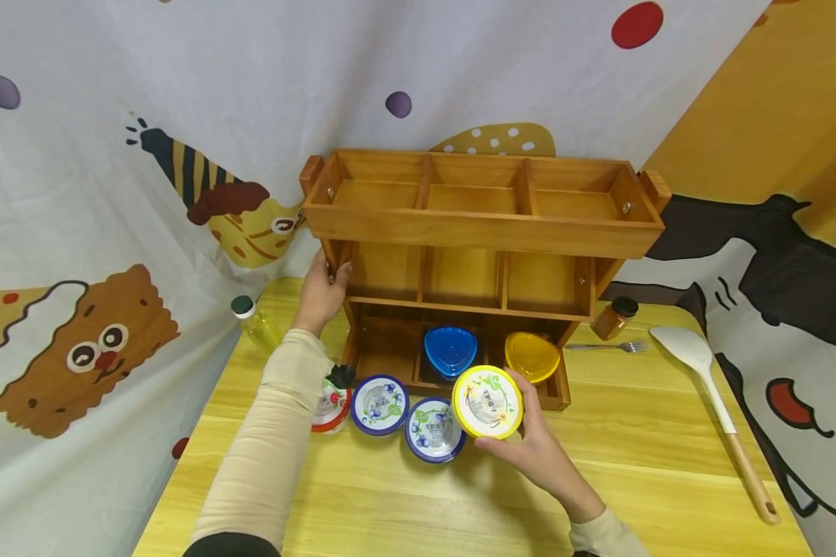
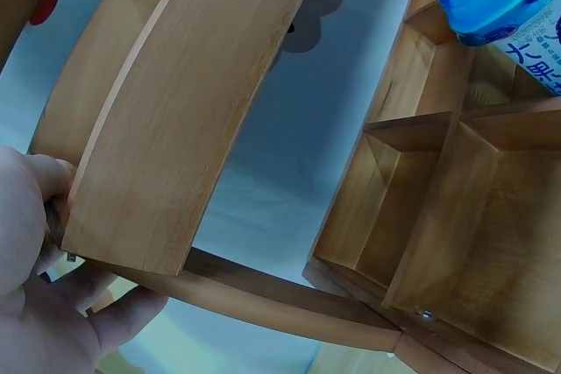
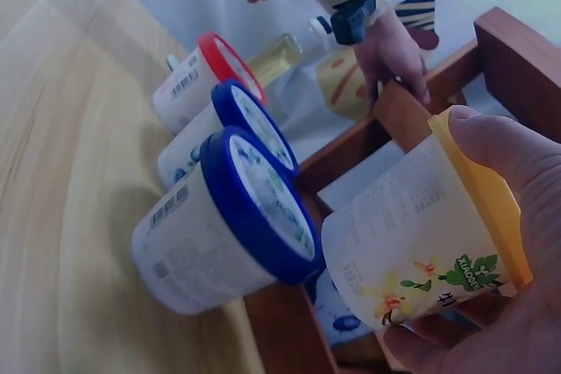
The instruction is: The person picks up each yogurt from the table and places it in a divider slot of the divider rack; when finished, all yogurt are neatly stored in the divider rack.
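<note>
currently, the yellow-lidded tub [image 1: 488, 402] is off the table [image 1: 362, 503], positioned before the bottom tier [image 1: 385, 352] of the wooden rack [image 1: 484, 230]. my right hand [image 1: 539, 452] grasps it around the lid's edge and upper wall. hazard one: i judge that much of the hold falls on the lid; if it seats loosely, the body may drop away. hazard two: the nearer blue-lidded tub [image 1: 435, 430] stands just beside it, contact not determinable; a low sideways sweep may topple that tub.

my left hand [image 1: 323, 290] grips the rack's side at the middle tier [image 1: 460, 278], thumb and fingers either side of the wood. hazard three: the tiers look to be carried on pivoting arms; if this grip slackens or pulls unevenly, they may swing and jolt the contents.

inside the bottom tier sit a blue-lidded container [image 1: 450, 350], middle compartment, and an amber-lidded container [image 1: 532, 356], right compartment. hazard four: the overhang limits headroom, so a tub carried in too high may strike the middle tier's edge.

further out, the second blue-lidded tub [image 1: 379, 404] and a red-lidded tub [image 1: 330, 406] stand on the table, the latter partly hidden by my left sleeve [image 1: 272, 425]. hazard five: a lowered forearm may nudge it. at the margins i note a bottle [image 1: 261, 329] left, and a jar [image 1: 608, 321], fork [image 1: 609, 346] and spatula [image 1: 721, 406] right, all well apart from the held tub.
</note>
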Demonstrator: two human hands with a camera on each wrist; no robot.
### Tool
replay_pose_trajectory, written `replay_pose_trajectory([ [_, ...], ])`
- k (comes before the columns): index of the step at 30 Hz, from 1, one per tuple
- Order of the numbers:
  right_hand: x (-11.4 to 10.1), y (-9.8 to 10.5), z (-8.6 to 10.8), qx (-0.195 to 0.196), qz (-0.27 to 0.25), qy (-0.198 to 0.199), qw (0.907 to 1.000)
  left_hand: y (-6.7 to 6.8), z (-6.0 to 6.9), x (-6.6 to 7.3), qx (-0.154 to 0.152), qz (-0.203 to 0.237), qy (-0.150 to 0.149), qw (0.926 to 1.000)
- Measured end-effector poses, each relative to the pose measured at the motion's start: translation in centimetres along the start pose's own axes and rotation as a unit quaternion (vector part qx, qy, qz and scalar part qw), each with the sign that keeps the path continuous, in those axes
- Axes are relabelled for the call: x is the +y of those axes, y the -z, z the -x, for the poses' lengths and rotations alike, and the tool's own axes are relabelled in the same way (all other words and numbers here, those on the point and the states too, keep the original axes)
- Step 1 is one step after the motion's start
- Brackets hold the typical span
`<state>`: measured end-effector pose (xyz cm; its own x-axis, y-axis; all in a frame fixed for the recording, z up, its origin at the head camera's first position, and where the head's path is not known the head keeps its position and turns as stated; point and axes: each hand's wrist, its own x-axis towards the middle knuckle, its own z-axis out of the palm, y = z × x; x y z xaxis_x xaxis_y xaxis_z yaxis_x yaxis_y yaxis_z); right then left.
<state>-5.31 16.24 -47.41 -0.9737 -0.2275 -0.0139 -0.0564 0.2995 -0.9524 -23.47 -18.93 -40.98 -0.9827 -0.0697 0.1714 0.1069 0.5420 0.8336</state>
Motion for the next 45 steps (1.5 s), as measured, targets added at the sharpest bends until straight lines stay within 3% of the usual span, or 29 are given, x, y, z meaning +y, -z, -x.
replay_pose_trajectory([
  [9, -1.3, -0.8, -2.0, -0.041, -0.005, 0.018, 0.9990, 0.1, 0.1, 0.0, -0.008, 0.001, 0.012, 0.9999],
  [19, -2.6, -2.0, -4.1, -0.076, 0.011, 0.037, 0.9963, 0.0, -0.1, -0.1, -0.003, 0.006, 0.006, 1.0000],
  [30, -3.6, -3.9, -7.0, -0.117, -0.009, 0.012, 0.9931, 0.0, -0.1, 0.0, -0.004, 0.013, 0.004, 0.9999],
  [45, -4.2, -6.0, -9.7, -0.103, -0.008, -0.002, 0.9946, 0.0, 0.0, 0.0, 0.001, 0.016, 0.002, 0.9999],
])
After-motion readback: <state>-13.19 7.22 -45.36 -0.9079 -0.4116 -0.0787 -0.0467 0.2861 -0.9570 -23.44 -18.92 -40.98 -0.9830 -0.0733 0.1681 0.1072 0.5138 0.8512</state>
